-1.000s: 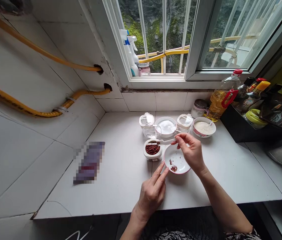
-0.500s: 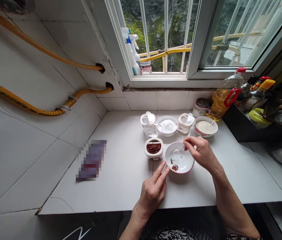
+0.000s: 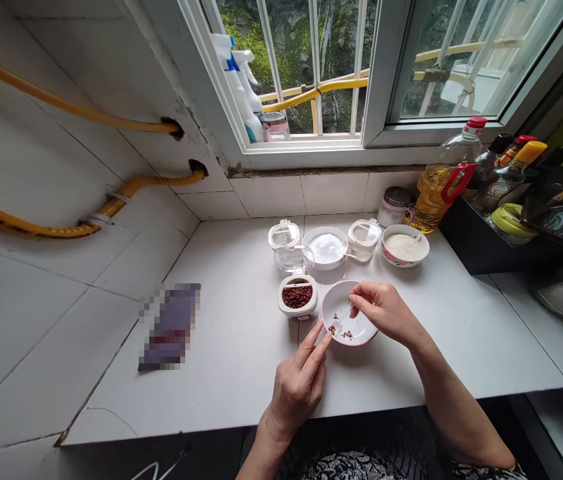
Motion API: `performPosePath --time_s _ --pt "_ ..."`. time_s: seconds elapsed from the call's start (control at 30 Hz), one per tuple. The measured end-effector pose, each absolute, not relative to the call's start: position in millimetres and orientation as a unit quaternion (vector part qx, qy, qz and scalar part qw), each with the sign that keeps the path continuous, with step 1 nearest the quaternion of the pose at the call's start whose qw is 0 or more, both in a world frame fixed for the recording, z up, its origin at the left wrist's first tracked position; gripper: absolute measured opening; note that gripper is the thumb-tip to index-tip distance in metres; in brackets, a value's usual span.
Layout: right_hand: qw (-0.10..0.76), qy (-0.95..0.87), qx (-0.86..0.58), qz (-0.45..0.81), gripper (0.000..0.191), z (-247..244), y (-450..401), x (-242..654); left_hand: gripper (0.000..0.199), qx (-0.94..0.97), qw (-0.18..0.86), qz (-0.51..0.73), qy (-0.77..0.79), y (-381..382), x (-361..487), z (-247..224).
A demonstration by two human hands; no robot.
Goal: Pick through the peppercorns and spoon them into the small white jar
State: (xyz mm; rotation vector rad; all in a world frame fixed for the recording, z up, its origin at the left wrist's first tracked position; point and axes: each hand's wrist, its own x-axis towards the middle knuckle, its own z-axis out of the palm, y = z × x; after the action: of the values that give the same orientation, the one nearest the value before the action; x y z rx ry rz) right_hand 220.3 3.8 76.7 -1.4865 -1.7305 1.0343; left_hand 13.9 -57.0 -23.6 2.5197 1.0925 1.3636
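Observation:
A white bowl with a pink rim point(image 3: 361, 331) stands on the counter with a few reddish-brown peppercorns point(image 3: 346, 335) inside. My right hand point(image 3: 381, 310) pinches the handle of a small white spoon point(image 3: 344, 315), whose bowl end is down among the peppercorns. Two outstretched fingers of my left hand point(image 3: 298, 383) touch the bowl's near left rim; its other fingers are curled. Left of the bowl sits an open white container point(image 3: 298, 295) of peppercorns with its clear lid raised.
Behind stand a bowl of white grains point(image 3: 326, 248), two lidded containers point(image 3: 364, 239), a bowl of pale powder point(image 3: 405, 247), a jar point(image 3: 395, 207) and an oil bottle point(image 3: 434, 193). A black box of bottles point(image 3: 481, 250) is at right, a blurred purple packet point(image 3: 171, 327) at left.
My right hand has moved the spoon down and left inside the bowl, and the peppercorns are more spread out. The whole view has shifted slightly.

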Motion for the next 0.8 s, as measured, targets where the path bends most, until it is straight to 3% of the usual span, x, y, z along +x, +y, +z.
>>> performPosePath --time_s 0.3,0.8 --pt "0.389 -0.568 -0.571 0.448 0.021 69.0 7.8 223.7 0.06 0.821 0.032 0.447 0.355 -56.4 15.0 -22.1" --pt "0.414 -0.535 -0.599 0.428 0.026 66.3 14.9 225.7 0.059 0.821 0.031 0.448 0.354 -56.3 15.3 -23.7"
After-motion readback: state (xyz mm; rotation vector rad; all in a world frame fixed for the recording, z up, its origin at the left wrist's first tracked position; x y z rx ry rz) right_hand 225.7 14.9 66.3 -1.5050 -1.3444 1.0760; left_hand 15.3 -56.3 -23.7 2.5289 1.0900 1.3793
